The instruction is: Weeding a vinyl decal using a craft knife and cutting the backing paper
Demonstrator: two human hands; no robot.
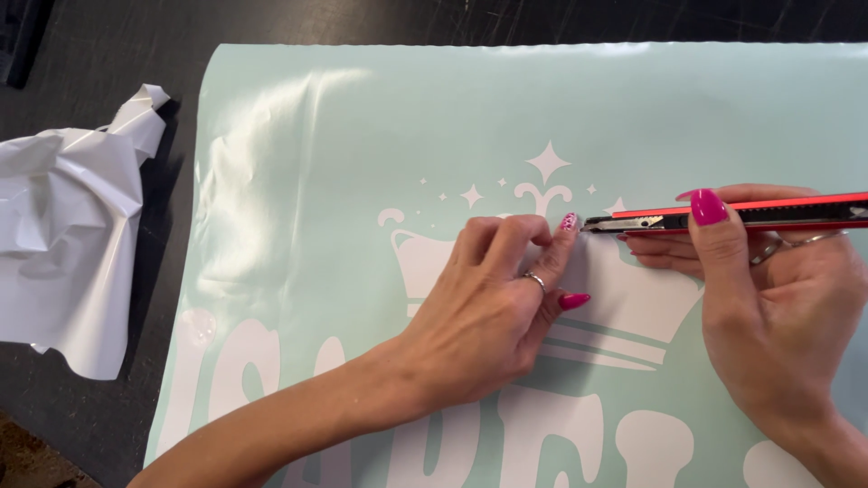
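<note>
At the centre of the frame, the left hand's fingertips (551,237) are pinched together on the sheet, just beside the tip of a utility knife (723,217), the index nail almost touching the blade. The left hand (488,303) lies flat behind them (a ring shows on one finger), its forearm running down to the lower left of the frame. To the right, the right hand (768,289) is wrapped around the red and black knife, thumb pressed on top of the handle and the other fingers curled beneath it, so the knife lies nearly level with its point aimed left. Both hands rest on a pale mint vinyl sheet (362,136) bearing white cut shapes, stars and large letters, which fills most of the picture. At the left edge, on the dark table (108,54), sits a crumpled wad of white backing film (68,226), apart from the sheet.
</note>
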